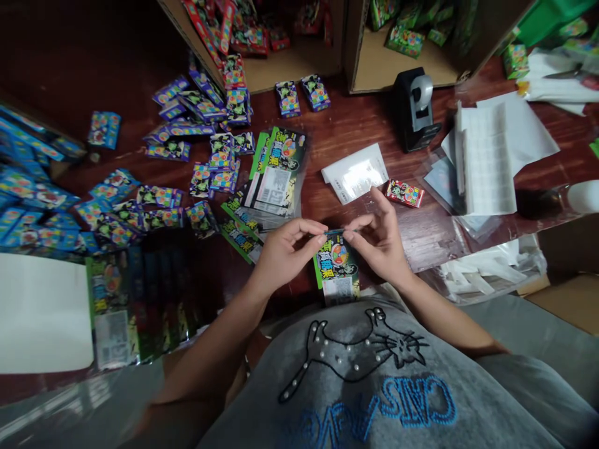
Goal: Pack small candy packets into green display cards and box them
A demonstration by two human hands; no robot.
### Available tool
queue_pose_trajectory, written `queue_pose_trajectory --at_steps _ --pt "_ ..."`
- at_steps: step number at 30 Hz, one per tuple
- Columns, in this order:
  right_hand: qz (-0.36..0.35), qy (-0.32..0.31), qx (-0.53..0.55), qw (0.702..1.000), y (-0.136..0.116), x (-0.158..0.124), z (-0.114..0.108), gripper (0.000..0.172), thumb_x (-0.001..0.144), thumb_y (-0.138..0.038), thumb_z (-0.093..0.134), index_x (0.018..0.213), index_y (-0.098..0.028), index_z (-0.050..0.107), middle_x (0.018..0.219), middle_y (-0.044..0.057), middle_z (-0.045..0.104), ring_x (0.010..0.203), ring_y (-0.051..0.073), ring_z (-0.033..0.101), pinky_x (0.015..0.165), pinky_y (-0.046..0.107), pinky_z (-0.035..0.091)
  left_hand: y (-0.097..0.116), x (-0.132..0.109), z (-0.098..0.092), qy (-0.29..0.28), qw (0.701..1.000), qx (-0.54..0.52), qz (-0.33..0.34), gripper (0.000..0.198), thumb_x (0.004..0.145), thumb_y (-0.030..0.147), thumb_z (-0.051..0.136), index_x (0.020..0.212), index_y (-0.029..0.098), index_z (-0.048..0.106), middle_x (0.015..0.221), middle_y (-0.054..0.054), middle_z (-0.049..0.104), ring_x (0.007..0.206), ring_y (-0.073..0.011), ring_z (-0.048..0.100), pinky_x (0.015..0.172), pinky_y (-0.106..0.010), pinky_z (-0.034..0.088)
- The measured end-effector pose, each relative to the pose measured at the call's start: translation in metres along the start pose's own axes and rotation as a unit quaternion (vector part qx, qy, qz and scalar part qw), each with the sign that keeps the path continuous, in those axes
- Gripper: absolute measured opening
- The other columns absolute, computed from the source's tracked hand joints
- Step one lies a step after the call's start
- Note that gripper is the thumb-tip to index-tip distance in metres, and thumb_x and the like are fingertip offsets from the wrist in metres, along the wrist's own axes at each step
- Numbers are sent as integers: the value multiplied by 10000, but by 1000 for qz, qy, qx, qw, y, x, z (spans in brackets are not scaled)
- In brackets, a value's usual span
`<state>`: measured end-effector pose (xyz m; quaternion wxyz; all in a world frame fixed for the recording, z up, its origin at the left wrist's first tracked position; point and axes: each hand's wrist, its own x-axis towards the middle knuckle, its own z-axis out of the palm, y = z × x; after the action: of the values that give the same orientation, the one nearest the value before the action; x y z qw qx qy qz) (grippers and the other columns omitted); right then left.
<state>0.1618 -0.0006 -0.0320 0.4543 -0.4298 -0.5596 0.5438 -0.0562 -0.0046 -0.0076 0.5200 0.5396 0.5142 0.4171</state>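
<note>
A green printed packet (337, 269) in clear wrap stands at the table's near edge, right in front of my chest. My left hand (285, 251) pinches its top edge from the left. My right hand (380, 240) pinches the same top edge from the right, fingers curled. Behind the hands lies a loose stack of the same green packets (271, 187). A single small red candy box (405, 193) lies just beyond my right hand.
Several small blue and purple candy boxes (163, 199) are scattered over the dark wooden table (355, 125) at left. Two open cardboard cartons (397, 68) stand at the back. A black tape dispenser (414, 109), white sheets (489, 159) and clear bags (486, 268) lie at right.
</note>
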Motion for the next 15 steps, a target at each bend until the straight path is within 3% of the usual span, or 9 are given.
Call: queue_pose_trajectory --at_steps 7,12,15 --pt "78 0 90 993 -7 13 -6 1035 863 -437 875 1670 -318 238 953 -18 732 867 174 714 870 365 637 11 10 -4 -26 998 20 -55 189 873 391 814 907 206 802 943 -59 841 845 -185 774 824 -319 626" --pt "145 5 99 984 -14 10 -13 1101 790 -452 920 1678 -271 294 946 -13 769 822 173 722 872 367 647 3 7 -11 -62 998 23 9 170 901 407 812 909 238 826 1005 -54 848 929 -202 794 909 -366 652" --pt "125 -21 74 989 -20 2 -19 1067 826 -486 888 1686 -283 289 916 -24 770 861 191 738 958 409 646 2 2 -11 -76 996 25 44 117 897 368 825 922 254 823 1058 -49 843 996 -200 793 964 -377 651"
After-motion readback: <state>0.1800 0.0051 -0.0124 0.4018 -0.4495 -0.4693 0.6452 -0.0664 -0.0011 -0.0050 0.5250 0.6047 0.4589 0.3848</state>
